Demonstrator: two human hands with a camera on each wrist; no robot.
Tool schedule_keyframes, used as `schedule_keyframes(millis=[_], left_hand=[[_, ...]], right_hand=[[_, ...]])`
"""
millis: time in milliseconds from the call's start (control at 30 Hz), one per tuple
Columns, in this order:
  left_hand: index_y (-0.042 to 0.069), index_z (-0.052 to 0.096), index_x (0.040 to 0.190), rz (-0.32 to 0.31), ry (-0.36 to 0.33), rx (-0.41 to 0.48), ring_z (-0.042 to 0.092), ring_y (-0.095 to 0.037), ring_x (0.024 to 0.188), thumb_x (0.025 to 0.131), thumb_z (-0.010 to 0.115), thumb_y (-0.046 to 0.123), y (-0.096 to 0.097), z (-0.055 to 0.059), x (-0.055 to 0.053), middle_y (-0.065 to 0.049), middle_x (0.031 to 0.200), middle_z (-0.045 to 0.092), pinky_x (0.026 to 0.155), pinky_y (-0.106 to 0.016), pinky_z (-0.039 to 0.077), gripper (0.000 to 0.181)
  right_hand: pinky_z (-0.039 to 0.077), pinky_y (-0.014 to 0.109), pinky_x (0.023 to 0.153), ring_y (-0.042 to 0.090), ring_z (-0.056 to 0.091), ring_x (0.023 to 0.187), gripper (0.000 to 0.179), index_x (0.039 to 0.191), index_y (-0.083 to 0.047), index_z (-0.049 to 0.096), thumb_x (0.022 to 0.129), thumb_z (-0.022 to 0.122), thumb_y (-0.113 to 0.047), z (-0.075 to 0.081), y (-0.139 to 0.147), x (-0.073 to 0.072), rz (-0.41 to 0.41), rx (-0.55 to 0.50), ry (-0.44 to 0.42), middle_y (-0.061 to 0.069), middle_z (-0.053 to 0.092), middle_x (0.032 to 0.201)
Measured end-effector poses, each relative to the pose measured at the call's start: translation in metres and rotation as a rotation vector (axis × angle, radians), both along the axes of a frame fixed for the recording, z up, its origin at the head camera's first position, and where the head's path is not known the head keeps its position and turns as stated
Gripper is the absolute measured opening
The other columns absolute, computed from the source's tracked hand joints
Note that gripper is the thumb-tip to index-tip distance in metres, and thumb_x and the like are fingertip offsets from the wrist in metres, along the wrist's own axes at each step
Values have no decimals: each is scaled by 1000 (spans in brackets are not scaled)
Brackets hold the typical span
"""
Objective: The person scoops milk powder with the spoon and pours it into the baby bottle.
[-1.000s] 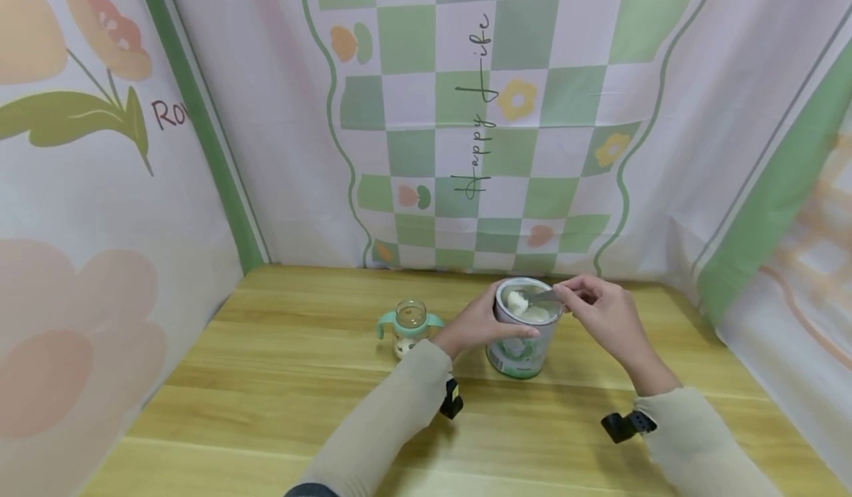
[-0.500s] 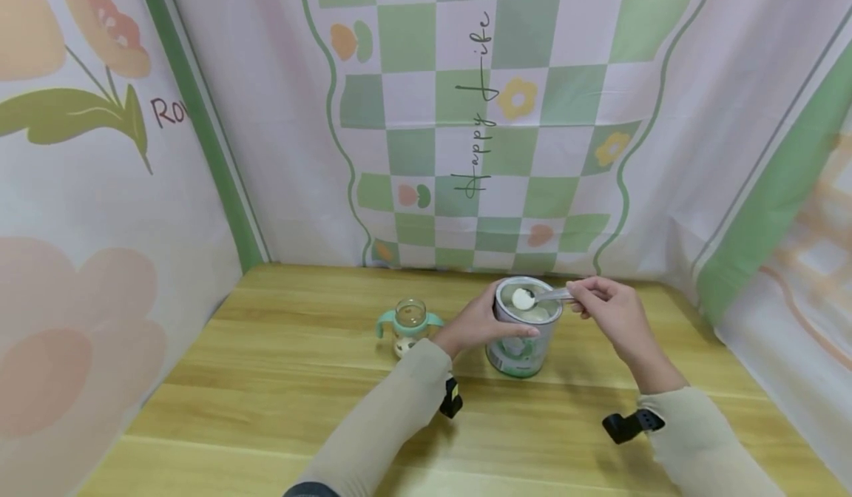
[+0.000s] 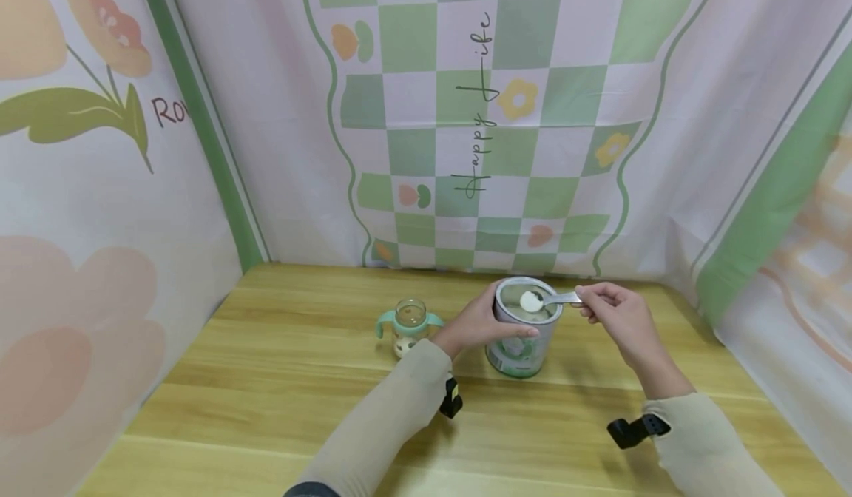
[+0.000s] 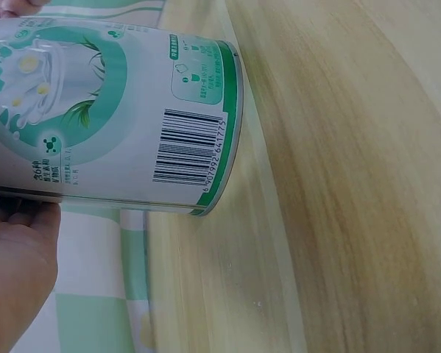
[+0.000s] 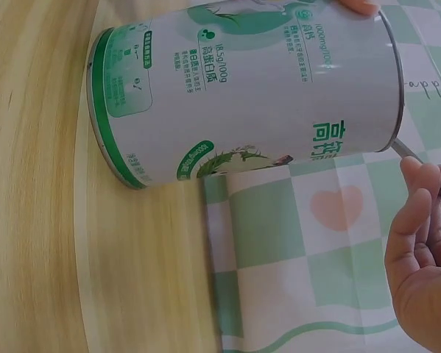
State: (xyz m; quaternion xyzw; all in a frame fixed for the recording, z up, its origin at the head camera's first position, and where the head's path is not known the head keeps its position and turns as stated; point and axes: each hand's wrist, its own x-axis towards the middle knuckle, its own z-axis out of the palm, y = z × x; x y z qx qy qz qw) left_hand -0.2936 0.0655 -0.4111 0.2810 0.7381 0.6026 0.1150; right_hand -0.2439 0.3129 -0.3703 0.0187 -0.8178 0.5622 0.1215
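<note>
A white and green milk powder can (image 3: 521, 353) stands uncovered on the table, right of centre in the head view. My left hand (image 3: 481, 323) grips its left side near the rim, thumb across the front. My right hand (image 3: 617, 321) pinches the handle of a metal spoon (image 3: 562, 299), whose bowl is over the can's mouth with a rounded heap of white powder (image 3: 532, 302) on it. The left wrist view shows the can's barcode side (image 4: 187, 147); in the right wrist view, the right fingertips (image 5: 422, 176) hold the spoon beside the rim.
Left of the can stands a clear baby bottle (image 3: 410, 319) without a lid, with mint green handles and some white content at its bottom. The wooden table (image 3: 266, 379) ends at a hanging checked cloth (image 3: 459, 149) behind.
The spoon has risen from inside the can and moved slightly right, its powder heap now in plain sight. My right hand has shifted right with it; my left hand stays on the can.
</note>
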Motion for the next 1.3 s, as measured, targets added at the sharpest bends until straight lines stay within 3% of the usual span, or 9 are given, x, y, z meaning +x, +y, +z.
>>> schedule_keyframes(millis=[267, 500, 633, 1033, 1167, 1300], left_hand=[[30, 41, 147, 8, 8, -16, 55, -7, 115, 78, 89, 31, 0, 2, 0, 12, 130, 54, 96, -35, 46, 84], [30, 43, 145, -22, 22, 20, 55, -8, 116, 78, 89, 26, 1, 2, -2, 13, 128, 56, 97, -33, 45, 81], [28, 46, 143, -60, 61, 40, 57, -9, 116, 79, 88, 23, 1, 2, -4, 12, 126, 58, 97, -31, 46, 76], [31, 45, 143, -59, 74, 23, 57, -13, 119, 81, 87, 26, -2, 4, -2, 13, 126, 58, 99, -33, 45, 75], [27, 38, 151, -24, 72, -22, 53, -12, 124, 80, 88, 32, -4, 6, -1, 12, 133, 55, 103, -37, 42, 86], [28, 24, 159, 38, 35, -100, 42, -12, 135, 78, 87, 43, -9, 8, 1, 9, 148, 44, 109, -43, 37, 104]], right_hand=[[54, 19, 64, 6, 62, 70, 36, 104, 8, 65, 99, 67, -27, 0, 0, -3, 39, -113, -2, -6, 71, 81], [53, 19, 64, 6, 62, 70, 15, 92, -12, 72, 97, 69, -25, 8, -3, -3, 60, -170, 15, -2, 72, 81], [54, 19, 65, 7, 63, 70, 15, 93, -12, 71, 97, 69, -26, 14, -5, -2, 62, -147, 24, -2, 72, 82], [54, 19, 63, 7, 63, 69, 12, 90, -12, 71, 97, 70, -22, 22, -11, -1, 92, -207, 42, 0, 71, 80], [54, 19, 64, 7, 63, 69, 12, 90, -13, 71, 97, 70, -23, 24, -12, -1, 86, -190, 40, -1, 71, 79], [54, 18, 64, 6, 63, 70, 13, 91, -12, 71, 97, 70, -24, 27, -15, -1, 80, -164, 40, -2, 72, 80]])
